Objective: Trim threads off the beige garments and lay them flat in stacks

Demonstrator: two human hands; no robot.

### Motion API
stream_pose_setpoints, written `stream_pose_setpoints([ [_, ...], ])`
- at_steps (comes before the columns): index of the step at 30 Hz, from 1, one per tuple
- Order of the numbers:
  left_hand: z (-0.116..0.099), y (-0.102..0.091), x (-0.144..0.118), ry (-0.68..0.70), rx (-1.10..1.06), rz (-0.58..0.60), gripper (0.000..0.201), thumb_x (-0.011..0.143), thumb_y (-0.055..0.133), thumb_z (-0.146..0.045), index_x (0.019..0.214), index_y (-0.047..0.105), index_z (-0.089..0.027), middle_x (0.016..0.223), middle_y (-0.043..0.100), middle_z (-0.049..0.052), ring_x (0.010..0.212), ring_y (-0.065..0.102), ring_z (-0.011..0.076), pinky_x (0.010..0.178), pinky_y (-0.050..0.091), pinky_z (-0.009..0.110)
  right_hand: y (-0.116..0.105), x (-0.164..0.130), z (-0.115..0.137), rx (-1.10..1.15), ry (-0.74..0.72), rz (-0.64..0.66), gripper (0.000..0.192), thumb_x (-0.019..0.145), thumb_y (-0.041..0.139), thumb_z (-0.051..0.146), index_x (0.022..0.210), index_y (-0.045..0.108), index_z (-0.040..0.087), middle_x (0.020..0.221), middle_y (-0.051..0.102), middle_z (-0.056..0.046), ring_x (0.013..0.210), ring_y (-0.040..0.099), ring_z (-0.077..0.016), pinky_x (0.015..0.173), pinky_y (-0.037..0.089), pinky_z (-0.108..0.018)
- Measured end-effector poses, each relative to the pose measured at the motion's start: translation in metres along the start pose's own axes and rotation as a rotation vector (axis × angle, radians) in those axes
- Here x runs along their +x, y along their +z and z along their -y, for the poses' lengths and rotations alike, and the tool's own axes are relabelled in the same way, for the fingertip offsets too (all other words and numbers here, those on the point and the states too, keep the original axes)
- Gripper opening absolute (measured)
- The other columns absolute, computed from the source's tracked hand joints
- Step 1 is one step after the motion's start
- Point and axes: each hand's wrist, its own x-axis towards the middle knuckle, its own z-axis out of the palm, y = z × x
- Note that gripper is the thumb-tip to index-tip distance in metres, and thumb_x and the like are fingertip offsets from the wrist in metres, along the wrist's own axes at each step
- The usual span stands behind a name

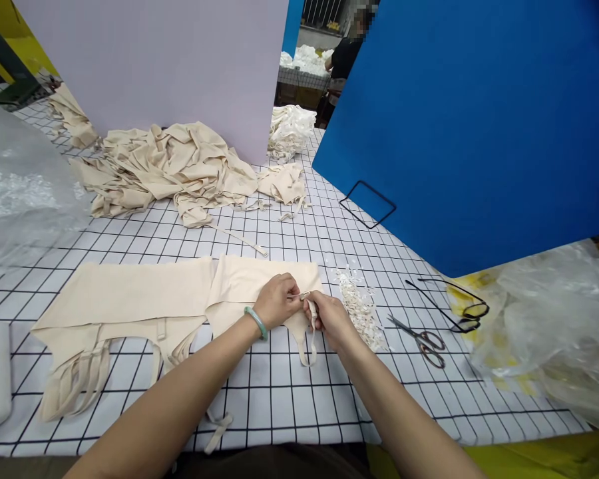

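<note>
A cream camisole-like garment [264, 273] lies flat in front of me. My left hand [278, 301], with a green bangle on its wrist, is closed in a pinch at the garment's right side. Close beside it, my right hand [332, 320] pinches the narrow cream strap [313, 336], which hangs in a loop below the fingers. A small pale fitting [304, 295] shows between the two hands; its exact kind is too small to tell. Left of this garment lies a neat stack of similar cream garments [130, 293], straps toward me.
Crumpled cream garments [180, 166] are heaped at the back against a pale panel [170, 60]. Small white bits [359, 306], scissors [422, 340] and eyeglasses [466, 313] lie to the right. A blue panel [469, 133] leans over there. Plastic bags [569, 332] flank the gridded table; a person [344, 60] stands behind.
</note>
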Motion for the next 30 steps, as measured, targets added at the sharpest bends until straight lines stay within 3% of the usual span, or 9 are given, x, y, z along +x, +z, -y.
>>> stream_pose_setpoints([
  [17, 0.002, 0.0, 0.0, 0.005, 0.028, 0.039, 0.013, 0.076, 0.06, -0.009, 0.068, 0.054, -0.019, 0.081, 0.062, 0.003, 0.081, 0.057, 0.0184, 0.075, 0.048, 0.031, -0.002, 0.006, -0.001, 0.007, 0.078, 0.079, 0.016, 0.065, 0.053, 0.025, 0.051, 0.054, 0.018, 0.04, 0.042, 0.005, 0.035, 0.027, -0.0067, 0.035, 0.026, -0.022],
  [22, 0.003, 0.001, 0.0, 0.012, 0.045, 0.054, 0.013, 0.079, 0.056, -0.008, 0.071, 0.057, -0.018, 0.085, 0.063, 0.005, 0.086, 0.059, 0.0197, 0.078, 0.05, 0.033, -0.003, 0.006, 0.005, 0.014, 0.165, 0.183, 0.021, 0.071, 0.052, 0.028, 0.053, 0.053, 0.018, 0.039, 0.035, 0.007, 0.036, 0.022, -0.006, 0.038, 0.027, -0.021],
  [26, 0.001, -0.004, -0.004, 0.048, 0.074, 0.11, 0.014, 0.075, 0.059, -0.005, 0.079, 0.064, -0.017, 0.094, 0.066, 0.008, 0.092, 0.059, 0.0231, 0.086, 0.051, 0.038, -0.011, -0.022, -0.002, 0.0, 0.18, 0.231, 0.023, 0.078, 0.055, 0.035, 0.061, 0.053, 0.019, 0.051, 0.049, 0.004, 0.041, 0.037, -0.0087, 0.045, 0.038, -0.023],
  [30, -0.006, -0.024, -0.005, 0.144, 0.127, 0.288, 0.017, 0.073, 0.064, -0.011, 0.088, 0.069, -0.017, 0.111, 0.068, 0.009, 0.101, 0.06, 0.0267, 0.092, 0.052, 0.041, -0.027, -0.068, -0.024, -0.213, 0.024, 0.207, 0.039, 0.083, 0.058, 0.052, 0.062, 0.049, 0.021, 0.06, 0.052, 0.001, 0.056, 0.048, -0.0136, 0.057, 0.042, -0.027],
])
